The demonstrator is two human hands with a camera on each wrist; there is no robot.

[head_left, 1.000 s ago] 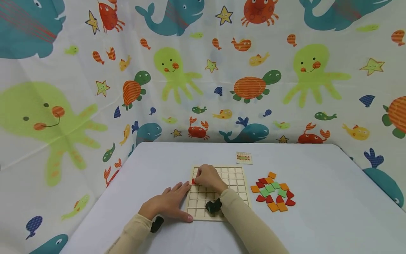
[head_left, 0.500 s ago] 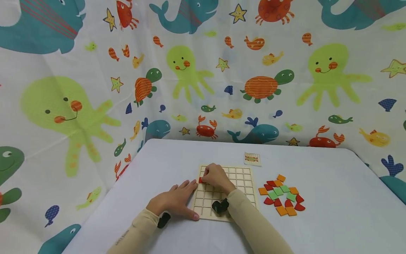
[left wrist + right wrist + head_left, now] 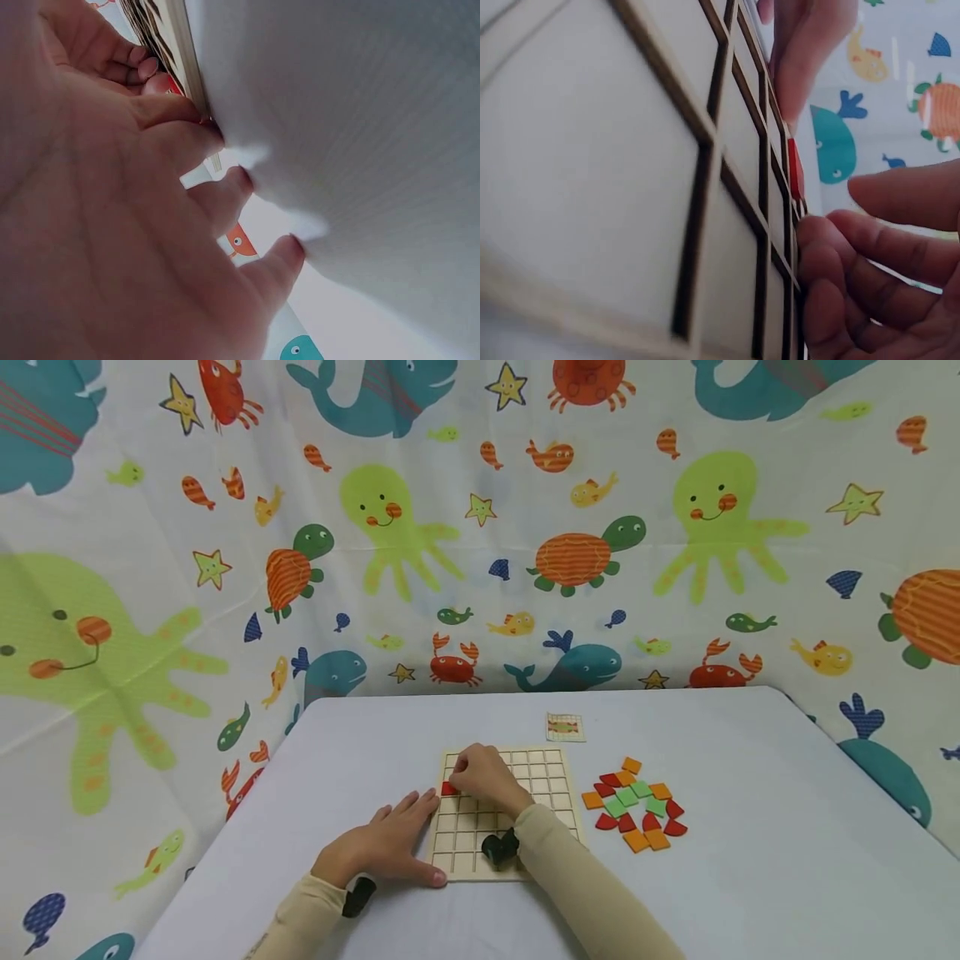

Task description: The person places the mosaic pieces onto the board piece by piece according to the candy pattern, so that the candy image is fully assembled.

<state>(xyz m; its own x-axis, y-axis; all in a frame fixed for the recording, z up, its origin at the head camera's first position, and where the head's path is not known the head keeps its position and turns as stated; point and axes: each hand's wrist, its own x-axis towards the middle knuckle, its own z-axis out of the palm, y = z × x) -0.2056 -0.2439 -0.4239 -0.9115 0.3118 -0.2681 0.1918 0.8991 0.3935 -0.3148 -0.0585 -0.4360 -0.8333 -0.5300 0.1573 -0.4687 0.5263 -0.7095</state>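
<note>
A square wooden grid board (image 3: 468, 843) lies on the white table, with a flat red tile (image 3: 448, 788) in a cell by its left edge. My right hand (image 3: 491, 781) is over the board, right beside that tile. In the right wrist view, its fingers (image 3: 877, 255) curl loosely, and the red tile (image 3: 796, 169) shows just past the fingertips, with nothing gripped. My left hand (image 3: 386, 843) is spread palm down along the board's left side, the thumb at the near left corner. Its fingertips (image 3: 240, 180) rest on the table in the left wrist view.
Right of the board, several loose tiles lie in a group: orange squares (image 3: 636, 841), green squares (image 3: 626, 796) and red rounded pieces (image 3: 675, 828). A small picture card (image 3: 565, 728) is behind the board. A patterned sea-animal curtain (image 3: 480, 560) hangs behind the table.
The right fingers have lifted slightly off the red tile, so more of it shows. My left hand stays at the board's edge. The head view has swung right, then back left.
</note>
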